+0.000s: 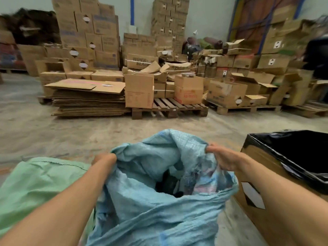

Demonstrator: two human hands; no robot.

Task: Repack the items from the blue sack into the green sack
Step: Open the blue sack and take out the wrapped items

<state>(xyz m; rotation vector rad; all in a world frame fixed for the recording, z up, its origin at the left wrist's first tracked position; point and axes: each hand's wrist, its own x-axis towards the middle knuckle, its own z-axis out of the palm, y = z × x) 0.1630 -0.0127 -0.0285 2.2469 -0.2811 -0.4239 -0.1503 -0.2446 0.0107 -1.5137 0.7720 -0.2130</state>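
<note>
Two hands — left hand [103, 158], right hand [225, 159] — each gripping the blue sack [150, 210] rim, green sack [39, 183] alongside.

The blue sack [156, 201] stands in the middle foreground, the green sack [39, 189] touching its left side and a lined box [276, 176] just beside its right. The left hand [103, 159] and right hand [225, 159] are on its rim at either side. Pallets [170, 109] stacked with cartons [139, 90] lie well behind, along the wall.
</note>
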